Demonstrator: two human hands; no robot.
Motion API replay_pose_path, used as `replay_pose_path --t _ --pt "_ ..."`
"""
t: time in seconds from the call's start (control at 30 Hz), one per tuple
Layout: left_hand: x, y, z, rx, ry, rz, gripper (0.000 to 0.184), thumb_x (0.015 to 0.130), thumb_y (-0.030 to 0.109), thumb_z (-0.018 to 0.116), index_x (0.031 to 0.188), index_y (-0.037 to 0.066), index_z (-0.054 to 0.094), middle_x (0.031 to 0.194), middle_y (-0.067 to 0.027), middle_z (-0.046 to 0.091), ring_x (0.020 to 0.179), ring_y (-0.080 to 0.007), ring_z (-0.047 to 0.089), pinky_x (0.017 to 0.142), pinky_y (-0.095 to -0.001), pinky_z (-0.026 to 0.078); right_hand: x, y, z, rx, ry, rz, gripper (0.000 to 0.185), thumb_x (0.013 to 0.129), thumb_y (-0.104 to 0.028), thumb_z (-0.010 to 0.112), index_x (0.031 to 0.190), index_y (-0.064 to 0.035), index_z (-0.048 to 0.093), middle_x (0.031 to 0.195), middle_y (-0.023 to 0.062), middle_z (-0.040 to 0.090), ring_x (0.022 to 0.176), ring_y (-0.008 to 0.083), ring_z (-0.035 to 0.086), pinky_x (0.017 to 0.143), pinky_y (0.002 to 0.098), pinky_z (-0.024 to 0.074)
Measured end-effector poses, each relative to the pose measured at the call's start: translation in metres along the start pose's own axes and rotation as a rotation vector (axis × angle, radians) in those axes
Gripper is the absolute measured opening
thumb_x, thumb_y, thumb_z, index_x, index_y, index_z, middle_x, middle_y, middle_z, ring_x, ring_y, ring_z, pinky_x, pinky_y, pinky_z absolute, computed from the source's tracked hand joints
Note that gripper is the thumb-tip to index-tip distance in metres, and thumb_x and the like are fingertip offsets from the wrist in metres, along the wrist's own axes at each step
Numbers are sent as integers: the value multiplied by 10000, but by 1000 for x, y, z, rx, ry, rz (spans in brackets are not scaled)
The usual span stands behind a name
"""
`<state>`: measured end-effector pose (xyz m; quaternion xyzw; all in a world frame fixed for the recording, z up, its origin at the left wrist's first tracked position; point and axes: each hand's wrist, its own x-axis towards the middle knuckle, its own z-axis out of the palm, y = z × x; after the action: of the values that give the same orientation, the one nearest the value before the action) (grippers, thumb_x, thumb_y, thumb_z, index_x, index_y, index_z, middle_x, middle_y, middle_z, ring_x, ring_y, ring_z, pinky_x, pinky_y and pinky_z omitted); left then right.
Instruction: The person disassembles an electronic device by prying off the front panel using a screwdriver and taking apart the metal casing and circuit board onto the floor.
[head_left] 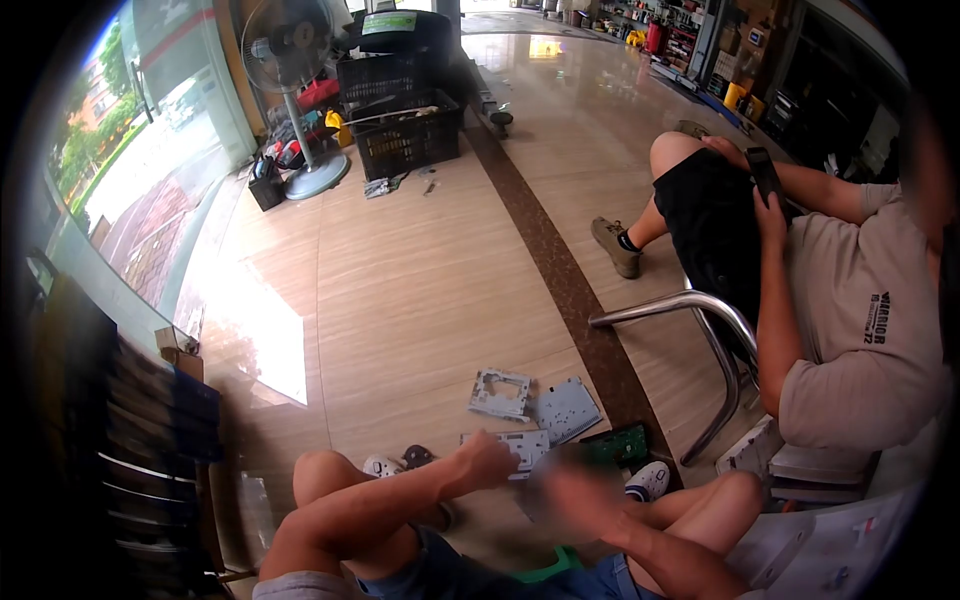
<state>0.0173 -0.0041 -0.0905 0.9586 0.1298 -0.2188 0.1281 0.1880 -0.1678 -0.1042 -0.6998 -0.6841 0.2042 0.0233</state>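
Note:
Over the low middle of the view, my left hand is closed beside a flat grey metal plate with holes; whatever its fingers hold is hidden. My right hand is smeared by motion, just right of the plate, and its fingers cannot be made out. Beyond my hands a square metal frame with a cut-out lies on the floor. Beside it rests a grey-blue metal sheet. A green circuit board is on the floor near my right shoe.
At the right a seated person holds a phone, near a chair's metal tube leg. A standing fan and black crates stand at the back left. Dark stacked items line the left. Part of a green stool shows below me.

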Motion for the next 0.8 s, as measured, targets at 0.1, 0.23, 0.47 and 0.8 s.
replay_pose_path --t 0.1,0.23,0.47,0.8 --pt "1 -3 6 32 106 43 171 826 261 660 909 117 699 863 -98 723 815 -294 711 675 -433 538 -3 -4 -4 56 107 -82 241 823 -128 591 1061 -97 574 1000 157 611 815 386 675 701 537 551" --pt "2 -4 10 42 181 69 147 830 219 628 867 119 730 843 -97 734 768 -281 723 624 -423 545 -8 -18 -29 56 88 -142 262 822 -143 594 1080 -107 574 1000 145 611 808 387 677 703 526 553" --pt "10 -2 8 0 -35 -7 329 808 381 742 1015 154 625 912 -87 678 924 -312 665 765 -464 499 -3 -4 -10 19 43 -57 233 825 -147 585 1054 -107 572 986 142 607 791 394 674 700 519 555" --pt "7 -5 13 36 158 68 211 816 308 688 916 123 711 827 -97 719 785 -289 717 657 -433 545 -4 -1 -2 116 136 -170 185 838 -146 587 1016 -101 559 1000 144 620 788 391 674 686 509 557"
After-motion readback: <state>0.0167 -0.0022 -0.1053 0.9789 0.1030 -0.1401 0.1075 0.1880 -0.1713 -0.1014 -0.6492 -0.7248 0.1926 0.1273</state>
